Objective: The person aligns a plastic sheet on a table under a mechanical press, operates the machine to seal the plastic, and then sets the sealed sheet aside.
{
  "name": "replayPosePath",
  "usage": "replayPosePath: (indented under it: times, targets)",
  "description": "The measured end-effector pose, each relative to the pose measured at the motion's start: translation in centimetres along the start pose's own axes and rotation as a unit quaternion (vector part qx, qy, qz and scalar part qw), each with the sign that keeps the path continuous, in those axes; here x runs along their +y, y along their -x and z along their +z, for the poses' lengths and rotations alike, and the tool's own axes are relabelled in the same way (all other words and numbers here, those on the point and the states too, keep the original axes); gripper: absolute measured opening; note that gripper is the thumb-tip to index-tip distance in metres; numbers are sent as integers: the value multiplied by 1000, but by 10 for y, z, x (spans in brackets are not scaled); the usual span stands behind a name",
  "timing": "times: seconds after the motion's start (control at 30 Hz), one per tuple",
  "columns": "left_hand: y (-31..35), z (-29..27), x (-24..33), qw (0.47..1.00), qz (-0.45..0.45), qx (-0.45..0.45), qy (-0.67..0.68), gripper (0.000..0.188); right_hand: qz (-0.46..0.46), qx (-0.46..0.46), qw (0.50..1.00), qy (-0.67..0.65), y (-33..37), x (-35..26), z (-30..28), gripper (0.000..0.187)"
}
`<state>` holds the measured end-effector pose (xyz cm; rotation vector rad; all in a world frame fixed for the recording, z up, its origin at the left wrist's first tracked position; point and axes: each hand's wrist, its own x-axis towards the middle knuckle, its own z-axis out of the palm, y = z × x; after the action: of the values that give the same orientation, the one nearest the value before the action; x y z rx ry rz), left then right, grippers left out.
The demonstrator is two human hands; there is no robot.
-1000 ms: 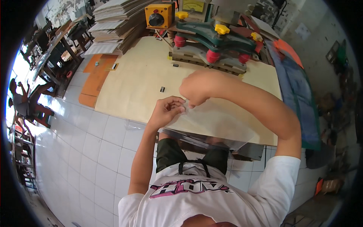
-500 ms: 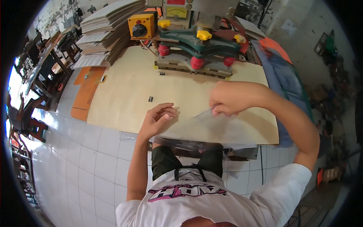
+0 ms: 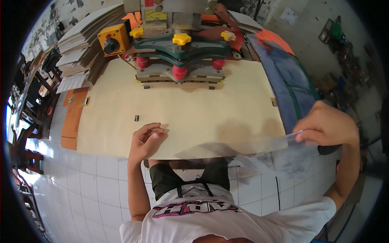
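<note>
My right hand, off the board's right edge, pinches the corner of a clear plastic sheet. The sheet trails left from it along the near edge of the pale work board. My left hand rests by the board's near left edge with loosely curled fingers and nothing visible in it. Just beyond it sits a small dark block. Two similar small blocks, one left and one right, lie in front of the press head, which has green arms, red spacers and yellow knobs.
At the back left, a tall stack of boards stands beside a yellow control box with a black knob. Blue fabric hangs along the right side. An orange-brown panel borders the left edge. White floor tiles surround the bench.
My right hand has swung right, drawing the plastic sheet off most of the board. My view has shifted right. A small block at the board's right is now uncovered.
</note>
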<state>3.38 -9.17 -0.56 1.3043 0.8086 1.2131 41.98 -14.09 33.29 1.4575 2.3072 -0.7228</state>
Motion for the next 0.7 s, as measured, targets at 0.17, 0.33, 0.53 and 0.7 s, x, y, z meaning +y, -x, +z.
replayPosePath:
  times: [0.17, 0.33, 0.53, 0.7]
  targets:
    - [-5, 4, -4, 1000, 1, 13, 1, 35, 35, 29, 996, -72, 40, 47, -25, 25]
    - [-6, 6, 1, 998, -8, 50, -25, 35, 10, 147, 975, -168, 66, 152, -37, 39]
    - [-7, 0, -8, 996, -3, 93, -11, 38, 73, 254, 931, -251, 74, 269, -64, 43]
    - [-11, -2, -16, 992, 2, 116, 47, 38, 131, 336, 910, -205, 46, 374, -111, 34]
